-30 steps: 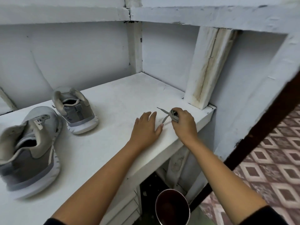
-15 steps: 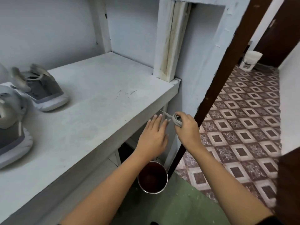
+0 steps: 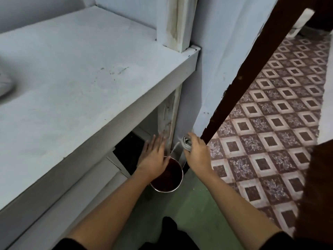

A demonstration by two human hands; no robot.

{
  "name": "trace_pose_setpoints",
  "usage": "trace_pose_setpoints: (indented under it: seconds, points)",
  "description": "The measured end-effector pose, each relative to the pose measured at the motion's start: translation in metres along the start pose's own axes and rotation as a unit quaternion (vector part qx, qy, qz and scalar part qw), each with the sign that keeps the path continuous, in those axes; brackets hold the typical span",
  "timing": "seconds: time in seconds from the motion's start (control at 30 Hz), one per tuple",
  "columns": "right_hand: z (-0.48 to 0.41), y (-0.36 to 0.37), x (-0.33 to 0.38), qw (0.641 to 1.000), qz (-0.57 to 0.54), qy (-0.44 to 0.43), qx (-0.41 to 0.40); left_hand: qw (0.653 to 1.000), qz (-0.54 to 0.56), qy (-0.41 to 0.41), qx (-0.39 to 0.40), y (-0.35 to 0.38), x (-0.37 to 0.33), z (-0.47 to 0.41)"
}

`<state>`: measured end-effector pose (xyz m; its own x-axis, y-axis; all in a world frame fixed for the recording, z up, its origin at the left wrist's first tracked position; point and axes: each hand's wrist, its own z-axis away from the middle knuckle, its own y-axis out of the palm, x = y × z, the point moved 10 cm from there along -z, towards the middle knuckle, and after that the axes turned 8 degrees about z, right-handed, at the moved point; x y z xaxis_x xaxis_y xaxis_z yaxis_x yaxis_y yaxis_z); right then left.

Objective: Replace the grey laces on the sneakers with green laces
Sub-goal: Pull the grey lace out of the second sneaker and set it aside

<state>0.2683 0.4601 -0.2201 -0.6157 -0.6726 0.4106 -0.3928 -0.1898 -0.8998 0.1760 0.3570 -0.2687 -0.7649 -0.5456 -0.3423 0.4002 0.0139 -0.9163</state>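
Item, right hand (image 3: 197, 152): I read it as clenched round a coiled bundle of flat grey shoelace (image 3: 186, 143), one loose end trailing toward the left; it hangs below the right front corner of the white painted wooden shelf (image 3: 93, 73).

Item, left hand (image 3: 155, 156): fingers straight and spread, gripping nothing; it hangs over the round metal cup with a dark inside (image 3: 167, 179) on the green floor; contact I cannot tell.

Step, my judgement: stowing the removed grey lace; I would keep the coil tight, gather the loose end so it snags nothing, and set it down in one place.

Not in view: green laces. A pale blur at the shelf's left edge (image 3: 4, 83) may be a sneaker; too smeared to say.

Obstacles: the dark brown wooden door frame (image 3: 252, 73) just beside the right hand; patterned maroon floor tiles (image 3: 273, 123) beyond it; the shelf's front edge overhead.
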Motion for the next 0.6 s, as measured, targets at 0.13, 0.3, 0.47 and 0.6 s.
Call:
trace_pose_setpoints:
  seconds: [0.13, 0.3, 0.47, 0.6]
  points:
    - [-0.005, 0.054, -0.022, 0.999, 0.011, -0.007, 0.032, 1.000, -0.008, 0.003, 0.000, 0.033, 0.008, -0.025]
    - [0.002, 0.142, -0.055, 0.993, 0.035, 0.002, 0.114, 0.999, -0.020, -0.013, 0.027, 0.099, 0.031, -0.042]
    - [0.011, 0.209, -0.087, 0.980, 0.071, 0.021, 0.186, 0.999, -0.005, -0.017, 0.045, 0.159, 0.054, -0.051]
    - [0.013, 0.251, -0.108, 0.975, 0.059, 0.037, 0.212, 0.998, -0.005, -0.028, 0.052, 0.195, 0.072, -0.060]
